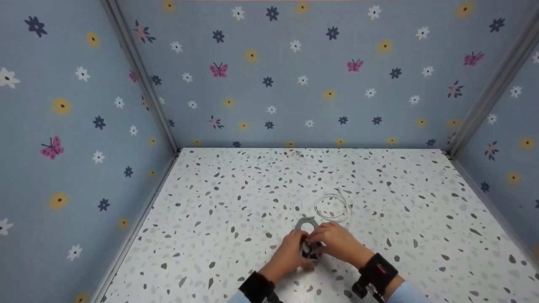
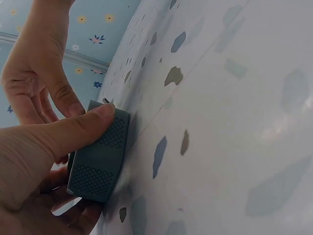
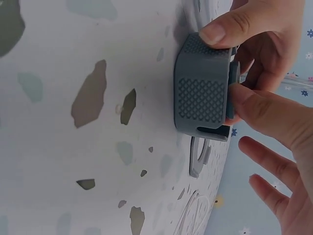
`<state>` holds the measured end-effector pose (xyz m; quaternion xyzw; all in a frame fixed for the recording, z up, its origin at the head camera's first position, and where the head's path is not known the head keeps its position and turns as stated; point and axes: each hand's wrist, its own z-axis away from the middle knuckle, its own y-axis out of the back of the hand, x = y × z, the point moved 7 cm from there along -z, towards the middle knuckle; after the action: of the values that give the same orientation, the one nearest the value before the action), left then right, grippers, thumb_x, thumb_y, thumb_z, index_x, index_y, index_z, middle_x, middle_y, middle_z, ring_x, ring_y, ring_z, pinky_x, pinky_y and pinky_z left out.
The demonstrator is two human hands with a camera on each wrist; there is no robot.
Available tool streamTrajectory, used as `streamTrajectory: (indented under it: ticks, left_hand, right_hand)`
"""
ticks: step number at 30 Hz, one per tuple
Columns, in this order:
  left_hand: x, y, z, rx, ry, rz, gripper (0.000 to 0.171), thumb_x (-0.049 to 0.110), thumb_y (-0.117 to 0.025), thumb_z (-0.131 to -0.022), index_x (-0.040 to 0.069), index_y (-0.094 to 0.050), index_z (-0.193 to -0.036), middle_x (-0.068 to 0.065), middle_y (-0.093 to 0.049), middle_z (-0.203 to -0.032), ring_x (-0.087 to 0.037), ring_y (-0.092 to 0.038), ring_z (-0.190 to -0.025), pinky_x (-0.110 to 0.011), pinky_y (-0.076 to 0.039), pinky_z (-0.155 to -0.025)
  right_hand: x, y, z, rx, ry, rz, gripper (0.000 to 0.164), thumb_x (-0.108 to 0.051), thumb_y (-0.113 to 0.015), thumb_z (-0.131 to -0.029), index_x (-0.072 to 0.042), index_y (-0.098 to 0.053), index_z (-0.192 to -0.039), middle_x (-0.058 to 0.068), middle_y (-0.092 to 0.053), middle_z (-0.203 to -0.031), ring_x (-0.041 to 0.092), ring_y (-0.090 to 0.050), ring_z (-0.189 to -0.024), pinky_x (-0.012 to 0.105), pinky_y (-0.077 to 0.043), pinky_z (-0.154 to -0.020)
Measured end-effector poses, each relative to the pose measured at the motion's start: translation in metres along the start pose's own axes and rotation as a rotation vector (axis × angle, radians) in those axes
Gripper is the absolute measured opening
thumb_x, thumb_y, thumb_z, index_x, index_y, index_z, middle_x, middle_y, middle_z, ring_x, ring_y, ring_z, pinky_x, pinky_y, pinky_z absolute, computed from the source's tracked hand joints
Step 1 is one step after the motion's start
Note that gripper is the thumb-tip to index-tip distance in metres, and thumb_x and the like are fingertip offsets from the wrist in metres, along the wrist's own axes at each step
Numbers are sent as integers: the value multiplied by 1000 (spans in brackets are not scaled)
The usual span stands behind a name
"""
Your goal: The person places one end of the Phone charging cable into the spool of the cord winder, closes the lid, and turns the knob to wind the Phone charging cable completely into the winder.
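Observation:
My left hand (image 1: pixel 290 250) grips a blue-grey plastic housing (image 2: pixel 100 159) with textured patches, its thumb along one side and its fingers beneath. The housing stands low at the tabletop. From the other side my right hand (image 1: pixel 339 242) reaches in; its thumb and a finger pinch a smaller blue-grey part (image 3: pixel 234 88) at the housing's upper opening. Dark insides of the housing show between the hands in the head view, partly covered by fingers. Just beyond lies a flat grey plate with a round hole (image 1: pixel 300 223), apart from the housing in the right wrist view.
A loosely coiled white cable (image 1: pixel 350 207) lies behind the right hand. The speckled white tabletop (image 1: pixel 219 202) is bounded by flower-patterned panels (image 1: pixel 286 101) at the back and both sides. Each wrist carries a black strap (image 1: pixel 379 271) with a camera.

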<state>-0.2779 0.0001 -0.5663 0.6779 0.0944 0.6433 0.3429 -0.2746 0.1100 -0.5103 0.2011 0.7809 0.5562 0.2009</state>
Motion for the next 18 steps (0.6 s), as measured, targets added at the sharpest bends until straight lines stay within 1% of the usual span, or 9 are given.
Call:
streamTrajectory:
  ticks: [2, 4, 8, 11, 14, 18]
  left_hand:
    - [-1, 0, -1, 0, 10, -3, 80, 20, -92, -55, 12, -55, -126, 1, -53, -116, -18, -53, -109, -39, -44, -101]
    - [0, 0, -1, 3, 5, -8, 81, 20, -92, -55, 11, -54, -126, -1, -53, -117, -19, -53, -110, -40, -44, -101]
    - [0, 0, -1, 16, -7, -22, 82, 21, -92, -55, 10, -54, -126, -3, -54, -118, -21, -53, -111, -41, -44, -102]
    - [2, 1, 0, 29, -35, -30, 80, 21, -92, -56, 7, -55, -125, -5, -54, -118, -22, -53, -111, -41, -44, -102]
    - [4, 0, 1, 40, -67, -37, 77, 19, -91, -57, 5, -55, -123, -6, -54, -116, -22, -54, -109, -40, -45, -100]
    - [2, 0, 1, 41, -60, -36, 76, 20, -91, -57, 6, -55, -123, -5, -54, -116, -21, -54, -109, -38, -45, -100]
  right_hand:
    - [0, -1, 0, -11, 2, 0, 32, -22, -83, -70, -17, -76, -101, -6, -72, -102, 13, -64, -92, 34, -49, -85]
    - [0, -2, -1, -25, -8, -5, 32, -23, -83, -70, -18, -76, -101, -6, -72, -101, 13, -64, -91, 34, -49, -84]
    - [1, -3, -2, -29, -58, -8, 32, -26, -83, -69, -17, -76, -99, -5, -70, -95, 13, -62, -85, 34, -49, -81]
    - [2, -3, -2, -1, -128, 8, 30, -33, -84, -69, -17, -76, -93, -6, -66, -86, 12, -59, -78, 33, -47, -76]
    - [3, -4, -2, 41, -197, 30, 32, -41, -84, -68, -16, -73, -85, -7, -65, -79, 11, -57, -74, 32, -45, -72]
    - [4, -5, -1, 90, -244, 47, 36, -45, -85, -65, -15, -71, -80, -7, -65, -75, 11, -56, -71, 31, -44, -71]
